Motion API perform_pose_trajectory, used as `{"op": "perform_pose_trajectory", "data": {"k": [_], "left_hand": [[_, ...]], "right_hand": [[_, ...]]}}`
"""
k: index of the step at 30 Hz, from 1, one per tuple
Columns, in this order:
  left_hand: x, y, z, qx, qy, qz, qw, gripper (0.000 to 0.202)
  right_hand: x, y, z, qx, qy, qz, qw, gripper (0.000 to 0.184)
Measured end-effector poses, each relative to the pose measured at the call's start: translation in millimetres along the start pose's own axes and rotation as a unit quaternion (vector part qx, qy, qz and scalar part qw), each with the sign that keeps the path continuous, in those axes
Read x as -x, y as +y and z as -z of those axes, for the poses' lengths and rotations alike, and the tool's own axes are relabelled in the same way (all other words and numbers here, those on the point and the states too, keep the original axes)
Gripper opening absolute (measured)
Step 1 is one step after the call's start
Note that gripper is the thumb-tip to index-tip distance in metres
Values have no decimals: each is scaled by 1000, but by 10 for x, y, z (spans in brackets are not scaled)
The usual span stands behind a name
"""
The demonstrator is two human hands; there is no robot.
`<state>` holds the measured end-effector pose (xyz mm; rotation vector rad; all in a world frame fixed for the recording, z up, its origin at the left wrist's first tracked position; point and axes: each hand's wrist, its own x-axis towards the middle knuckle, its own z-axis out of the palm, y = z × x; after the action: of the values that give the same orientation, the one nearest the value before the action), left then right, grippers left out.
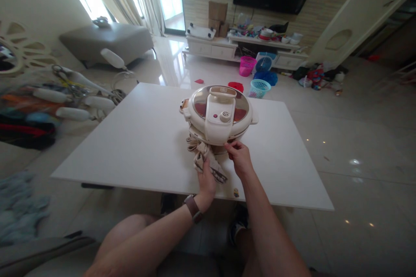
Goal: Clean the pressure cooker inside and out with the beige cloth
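- Two hands meet at the cooker's near side: left hand [206, 180] clenched around a bunched cloth [203, 151]; right hand [241, 158] with fingers curled, tips on the lower front; actual grip cannot be told.
- Cooker [221, 114] stands mid-table [136, 138], directly ahead; right hand nearer.
- Lid handle [220, 117] axis points toward the person.

You see a cream cooker [218, 114] with a red-tinted lid, a beige cloth [205, 158] with dark stripes, and a white table [136, 138].
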<state>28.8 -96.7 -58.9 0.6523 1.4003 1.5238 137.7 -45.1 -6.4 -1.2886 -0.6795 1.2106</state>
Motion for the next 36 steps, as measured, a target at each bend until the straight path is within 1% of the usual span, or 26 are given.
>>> {"op": "perform_pose_trajectory", "data": {"k": [3,7,9,11,13,14,15,17,19,21,23,24,27,30,33,36], "left_hand": [[-226,64,-2,29,52,26,998,42],[-691,196,-31,100,96,67,988,46],[-951,288,-37,120,109,80,984,42],[-1167,374,-41,150,107,81,980,40],[-1288,425,-50,158,109,81,978,39],[-1302,430,-58,154,110,75,979,39],[-1285,421,-68,144,111,65,981,39],[-1171,364,-89,117,116,31,986,38],[-988,278,-102,88,122,-7,989,39],[-783,187,-100,53,111,-29,992,42],[-589,111,-86,21,99,-36,994,44],[-501,80,-78,11,93,-29,995,46],[-272,14,-66,-1,75,26,997,49],[-90,-17,-79,23,40,46,998,51],[40,-7,-102,65,17,64,996,46],[86,40,-105,94,31,79,992,41]], "right_hand": [[0,-17,-2,-5,0,-1,1000,57],[-6,-25,0,3,-9,5,1000,56],[-11,-22,4,7,-11,6,1000,56],[-15,-16,8,9,-10,6,1000,56],[-15,-9,11,10,-9,4,1000,55],[-15,-6,12,10,-9,3,1000,56],[-15,-3,13,10,-9,1,1000,56],[-15,2,14,9,-8,-1,1000,56],[-15,4,12,8,-6,-2,1000,56],[-16,3,8,5,-6,-2,1000,57],[-15,0,3,0,-7,-2,1000,56],[-14,-2,1,-3,-7,-1,1000,56],[-11,-6,1,-7,-7,3,1000,54],[-14,-7,13,0,-3,4,1000,55],[-23,-6,27,7,-1,3,1000,58],[-34,0,35,16,1,6,1000,60]]}}
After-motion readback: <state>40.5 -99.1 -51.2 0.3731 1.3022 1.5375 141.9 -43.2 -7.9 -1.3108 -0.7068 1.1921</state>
